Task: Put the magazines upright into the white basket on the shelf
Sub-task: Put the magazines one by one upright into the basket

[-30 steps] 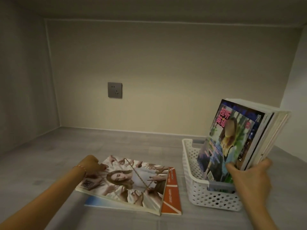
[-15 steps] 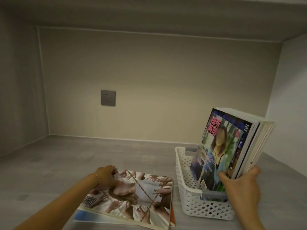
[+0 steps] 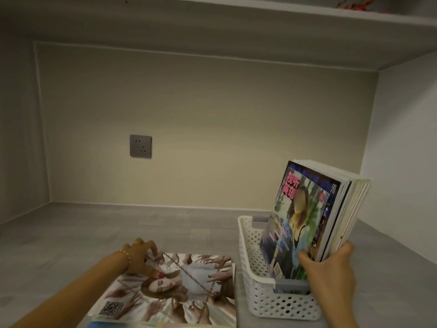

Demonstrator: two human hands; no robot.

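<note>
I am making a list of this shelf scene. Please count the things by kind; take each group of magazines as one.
Baskets: 1, the white basket
Upright magazine bundles: 1, in the basket, held by the right hand
Flat magazine piles: 1, under the left hand
Wall sockets: 1
Total: 4

2 bare forearms with no sleeves; the left hand has a thin gold bracelet at the wrist. The right hand wears nothing.
</note>
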